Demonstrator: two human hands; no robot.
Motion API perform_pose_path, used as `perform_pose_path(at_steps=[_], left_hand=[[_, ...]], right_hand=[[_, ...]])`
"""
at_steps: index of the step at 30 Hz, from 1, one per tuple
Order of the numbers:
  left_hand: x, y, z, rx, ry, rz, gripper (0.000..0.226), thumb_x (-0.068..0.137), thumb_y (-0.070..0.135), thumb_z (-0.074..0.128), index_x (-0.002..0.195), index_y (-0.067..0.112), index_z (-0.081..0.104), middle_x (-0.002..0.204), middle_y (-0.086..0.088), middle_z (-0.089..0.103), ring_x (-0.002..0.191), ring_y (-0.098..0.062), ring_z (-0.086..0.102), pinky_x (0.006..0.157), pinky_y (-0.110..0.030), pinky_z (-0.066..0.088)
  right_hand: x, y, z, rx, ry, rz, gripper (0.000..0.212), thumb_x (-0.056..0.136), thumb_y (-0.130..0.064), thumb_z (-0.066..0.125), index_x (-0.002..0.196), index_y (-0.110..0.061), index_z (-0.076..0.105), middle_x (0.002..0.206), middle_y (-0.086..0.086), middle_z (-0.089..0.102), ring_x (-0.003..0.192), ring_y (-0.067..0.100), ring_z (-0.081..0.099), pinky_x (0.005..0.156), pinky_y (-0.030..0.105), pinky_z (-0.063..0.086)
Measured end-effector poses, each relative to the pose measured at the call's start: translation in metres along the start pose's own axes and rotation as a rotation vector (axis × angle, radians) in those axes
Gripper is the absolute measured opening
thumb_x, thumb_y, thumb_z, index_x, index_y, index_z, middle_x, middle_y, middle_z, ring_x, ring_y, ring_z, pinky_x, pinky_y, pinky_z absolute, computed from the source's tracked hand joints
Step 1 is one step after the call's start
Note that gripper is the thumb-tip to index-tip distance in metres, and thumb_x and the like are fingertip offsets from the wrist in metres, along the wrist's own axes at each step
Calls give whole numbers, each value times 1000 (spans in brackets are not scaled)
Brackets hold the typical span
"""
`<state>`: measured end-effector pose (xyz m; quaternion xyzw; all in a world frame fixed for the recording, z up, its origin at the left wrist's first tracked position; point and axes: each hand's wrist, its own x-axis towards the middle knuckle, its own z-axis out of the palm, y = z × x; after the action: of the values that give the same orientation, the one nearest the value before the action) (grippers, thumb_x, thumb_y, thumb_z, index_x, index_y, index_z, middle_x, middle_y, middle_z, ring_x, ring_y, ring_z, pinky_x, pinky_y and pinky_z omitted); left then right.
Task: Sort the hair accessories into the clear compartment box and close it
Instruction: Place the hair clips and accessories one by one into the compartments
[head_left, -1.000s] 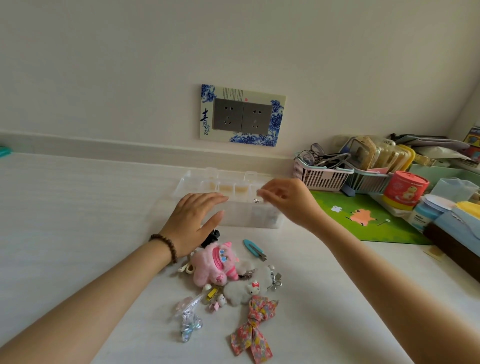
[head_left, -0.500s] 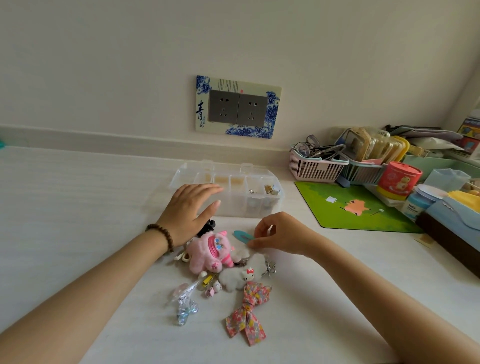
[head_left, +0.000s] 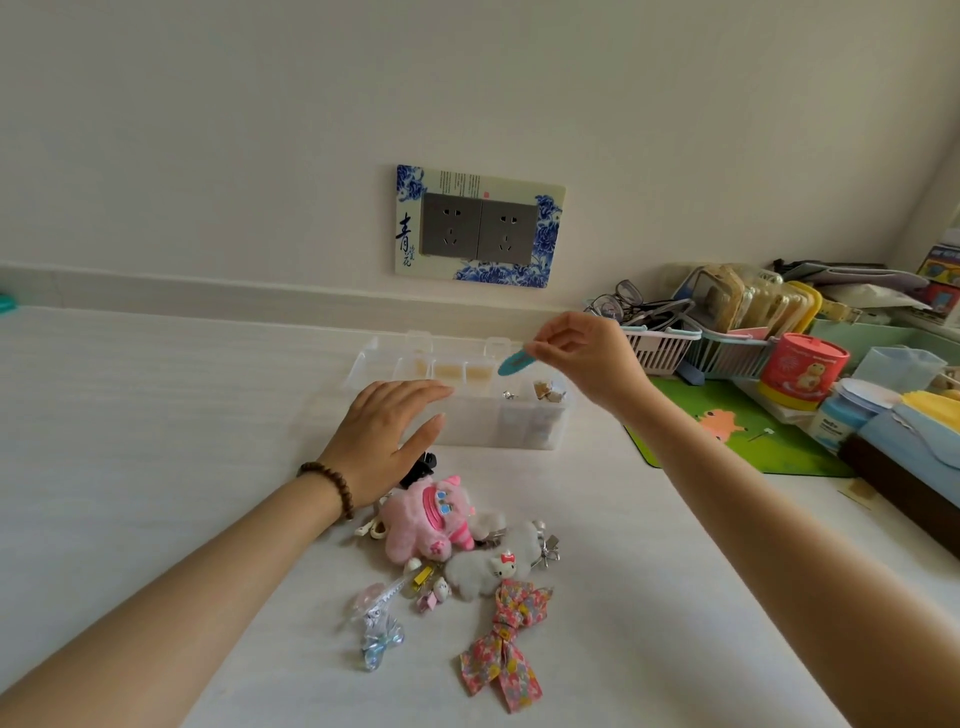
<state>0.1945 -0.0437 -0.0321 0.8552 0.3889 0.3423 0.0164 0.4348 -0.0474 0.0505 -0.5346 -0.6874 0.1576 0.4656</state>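
Note:
The clear compartment box (head_left: 524, 426) stands open on the white table, with small items in its right compartments. My right hand (head_left: 587, 358) pinches a teal hair clip (head_left: 513, 361) above the box's right part. My left hand (head_left: 387, 436) rests flat, fingers straight, against the box's front left side. In front of the box lies a pile of accessories: a pink plush clip (head_left: 428, 519), a white Hello Kitty plush clip (head_left: 488, 569), a floral fabric bow (head_left: 506, 644), a shiny silver bow (head_left: 382, 642), a black clip (head_left: 423, 465) and several small clips.
To the right lie a green mat (head_left: 737, 431), pink and teal baskets (head_left: 660, 348) holding glasses and cases, a red canister (head_left: 800, 371) and other containers. A decorated wall socket (head_left: 478, 226) sits behind the box.
My right hand came down from the box to the pile, picked up the teal clip, and lifted it over the box. My left hand stayed at the box.

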Motion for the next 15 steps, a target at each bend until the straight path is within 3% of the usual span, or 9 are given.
perform_pose_path(at_steps=[3, 6, 9, 12, 15], left_hand=[[0, 0, 1, 4, -1, 4, 61, 86, 58, 16, 130, 26, 44, 134, 5, 48, 125, -11, 37, 106, -26, 17], [0, -1, 2, 2, -1, 8, 60, 87, 57, 16, 130, 26, 44, 134, 6, 48, 124, -10, 37, 106, -26, 17], [0, -1, 2, -3, 5, 12, 63, 87, 60, 14, 129, 25, 45, 133, 5, 48, 124, -11, 38, 106, -28, 19], [0, -1, 3, -7, 4, 9, 61, 87, 58, 15, 129, 25, 45, 134, 5, 48, 124, -11, 37, 106, -27, 18], [0, -2, 3, -8, -2, 4, 62, 86, 59, 15, 130, 26, 44, 135, 6, 47, 125, -10, 36, 106, -25, 16]], right_hand=[[19, 5, 0, -131, -51, -13, 13, 80, -18, 69, 88, -8, 71, 86, 7, 72, 72, 10, 65, 75, 19, 56], [25, 12, 7, -265, -219, 10, 21, 83, -22, 66, 99, -9, 72, 96, 6, 73, 77, 8, 64, 71, 13, 50], [23, 17, 16, -314, -331, 22, 21, 88, -22, 60, 105, -15, 71, 105, 5, 72, 91, 17, 66, 83, 29, 53], [19, 17, 18, -325, -223, -21, 22, 91, -20, 55, 108, -18, 69, 105, 1, 71, 93, 24, 64, 88, 43, 52], [5, 0, 17, -141, -137, -46, 21, 90, -22, 56, 106, -16, 69, 100, 3, 72, 86, 15, 65, 80, 37, 56]])
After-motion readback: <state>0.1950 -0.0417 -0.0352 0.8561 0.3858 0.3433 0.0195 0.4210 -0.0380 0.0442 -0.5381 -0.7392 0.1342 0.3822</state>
